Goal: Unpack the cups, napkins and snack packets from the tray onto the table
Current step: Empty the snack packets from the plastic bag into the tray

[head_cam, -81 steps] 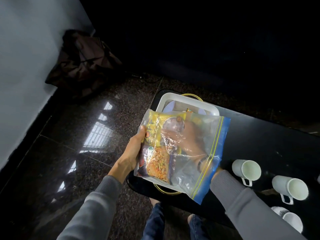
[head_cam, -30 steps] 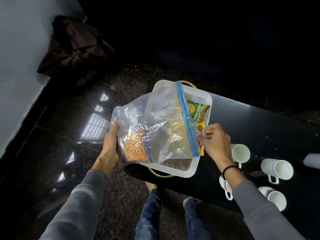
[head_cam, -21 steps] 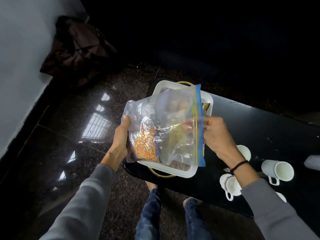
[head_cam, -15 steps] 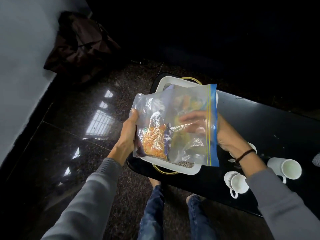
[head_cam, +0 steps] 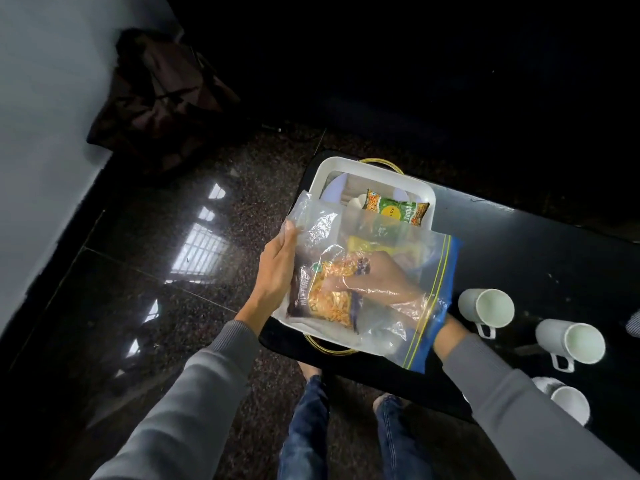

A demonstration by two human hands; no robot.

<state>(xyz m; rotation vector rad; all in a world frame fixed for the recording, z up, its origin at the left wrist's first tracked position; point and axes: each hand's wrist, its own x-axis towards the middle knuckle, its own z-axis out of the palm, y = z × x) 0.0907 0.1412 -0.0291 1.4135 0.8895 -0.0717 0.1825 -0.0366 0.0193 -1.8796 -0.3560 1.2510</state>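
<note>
Holding the bag [head_cam: 318,223] above the near half of the tray [head_cam: 346,164], the person had both hands on it, well apart at opposite ends. The left hand [head_cam: 277,268] gripped the closed end, with the thumb on top of the plastic and the fingers underneath, out of sight. The right hand [head_cam: 377,282] was inside the bag, entered through the blue zip mouth with the wrist at the opening. Its fingertips lay at the upper edge of the orange packet [head_cam: 329,299]. Through the creased plastic I could not tell whether they pinched it or only touched it. A yellow packet [head_cam: 381,245] sat in the bag just beyond the right hand. A green packet [head_cam: 394,211] lay loose in the far end of the tray, outside the bag. The tray stood on the left end of the black table [head_cam: 519,254]. Three white cups [head_cam: 486,308] were on the table to the right of the tray, apart from it and from each other.
</note>
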